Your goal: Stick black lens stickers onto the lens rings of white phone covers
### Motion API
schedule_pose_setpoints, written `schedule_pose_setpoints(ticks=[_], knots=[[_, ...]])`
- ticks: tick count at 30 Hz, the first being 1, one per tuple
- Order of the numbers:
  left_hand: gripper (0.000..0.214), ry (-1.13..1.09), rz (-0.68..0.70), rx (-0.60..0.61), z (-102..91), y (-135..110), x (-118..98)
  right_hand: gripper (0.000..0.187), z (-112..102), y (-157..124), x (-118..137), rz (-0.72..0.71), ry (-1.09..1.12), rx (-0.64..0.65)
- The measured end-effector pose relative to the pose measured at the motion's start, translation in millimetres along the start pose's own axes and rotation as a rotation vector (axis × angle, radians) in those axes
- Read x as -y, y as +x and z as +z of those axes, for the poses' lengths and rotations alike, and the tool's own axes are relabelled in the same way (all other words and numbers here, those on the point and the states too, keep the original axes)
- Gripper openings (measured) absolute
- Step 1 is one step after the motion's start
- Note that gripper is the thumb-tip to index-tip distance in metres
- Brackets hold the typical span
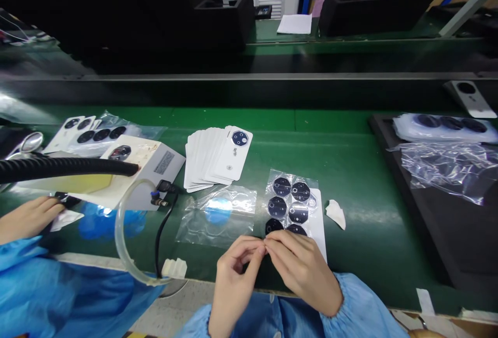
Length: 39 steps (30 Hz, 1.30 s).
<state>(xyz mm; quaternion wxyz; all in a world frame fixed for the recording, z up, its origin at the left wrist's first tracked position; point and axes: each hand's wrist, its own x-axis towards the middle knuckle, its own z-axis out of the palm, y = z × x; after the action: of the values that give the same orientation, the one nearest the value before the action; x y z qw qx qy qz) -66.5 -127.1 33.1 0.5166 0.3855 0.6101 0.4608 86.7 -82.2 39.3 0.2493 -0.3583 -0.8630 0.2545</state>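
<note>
My left hand [238,274] and my right hand [301,269] meet at the fingertips by the near edge of a clear sheet of dark octagonal camera-lens stickers [277,207]. Both hands are closed in a pinch. Whatever lies between the fingertips is hidden or too small to name. The sticker sheet rests partly on a white card [318,229], and my right hand covers its near end. Left of it is a clear plastic film [218,216] with a blue round patch. Behind the film, white phone-back panels [218,156] are fanned out, the top one bearing a dark lens sticker.
A torn white scrap [335,214] lies right of the sheet. Further right is a black tray [447,224] with bagged panels [443,126]. At left are a white box [155,169], a black hose [70,169], a clear tube [122,229] and a co-worker's hand [31,218].
</note>
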Motion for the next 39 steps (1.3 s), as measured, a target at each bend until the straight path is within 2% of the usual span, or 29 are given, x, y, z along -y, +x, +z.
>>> schedule_pose_setpoints(ticks=[3, 6, 8, 12, 14, 20, 25, 29, 32, 36, 39], knots=[[0.012, 0.195, 0.146, -0.016, 1.4, -3.1, -3.9, 0.023, -3.1, 1.2, 1.9, -0.131, -0.175, -0.028], [0.013, 0.263, 0.213, -0.009, 2.3, -3.0, -8.0, 0.025, -4.5, 2.7, 1.2, -0.230, -0.243, -0.058], [0.013, 0.243, 0.196, 0.021, 2.4, -0.8, -9.9, 0.022, -4.9, 4.8, -0.4, -0.140, -0.105, -0.029], [0.012, 0.157, 0.138, 0.078, 1.2, 5.2, -9.3, 0.017, -3.6, 12.1, -3.7, 0.184, 0.417, -0.034], [0.012, 0.112, 0.116, 0.096, 0.3, 7.4, -7.5, 0.016, -2.3, 15.7, -5.4, 0.293, 0.614, -0.052], [0.011, 0.022, 0.113, 0.116, 0.1, 10.5, -6.2, 0.013, -2.6, 21.5, -10.1, 0.412, 0.809, -0.036], [0.012, 0.021, 0.157, 0.117, 0.0, 17.5, -15.3, 0.010, -7.3, 28.6, -11.6, 0.490, 0.935, -0.038], [0.013, 0.031, 0.237, 0.108, 0.3, 31.7, -32.3, 0.015, -20.0, 43.3, -12.5, 0.533, 1.017, -0.055], [0.013, 0.023, 0.294, 0.101, 6.4, 45.8, -52.6, 0.019, -40.1, 59.0, -10.5, 0.526, 1.038, -0.070], [0.008, -0.007, 0.387, 0.114, 23.1, 63.0, -87.3, 0.026, -74.1, 77.9, -5.4, 0.440, 1.050, -0.104], [0.006, -0.032, 0.448, 0.144, 38.0, 75.4, -112.4, 0.026, -96.0, 87.9, -7.2, 0.364, 1.060, -0.189]])
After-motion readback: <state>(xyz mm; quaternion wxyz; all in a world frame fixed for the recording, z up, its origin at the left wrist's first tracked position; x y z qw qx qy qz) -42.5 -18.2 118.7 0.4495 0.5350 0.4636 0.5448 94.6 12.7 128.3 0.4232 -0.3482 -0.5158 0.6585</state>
